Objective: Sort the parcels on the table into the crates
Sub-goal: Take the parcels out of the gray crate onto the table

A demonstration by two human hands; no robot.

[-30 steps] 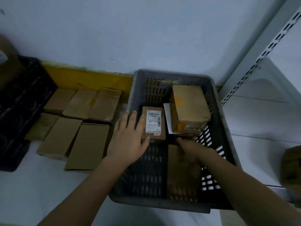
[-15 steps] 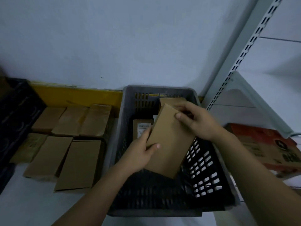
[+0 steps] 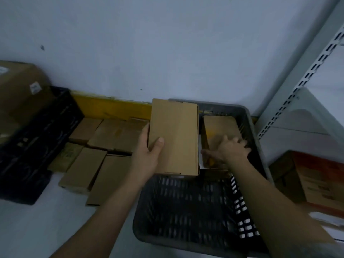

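Left hand (image 3: 147, 155) grips flat box (image 3: 174, 136) over grey crate (image 3: 251, 127); right hand (image 3: 230, 150), fingers spread and straight, rests on taped parcel (image 3: 219, 127) inside crate.

A plain brown parcel (image 3: 174, 138) is held over the grey crate (image 3: 253, 127)'s left rear corner. A taped parcel (image 3: 219, 127) lies inside at the back. Six flat parcels (image 3: 96, 159) lie on the tabletop (image 3: 37, 229) beside the black crate (image 3: 33, 138).
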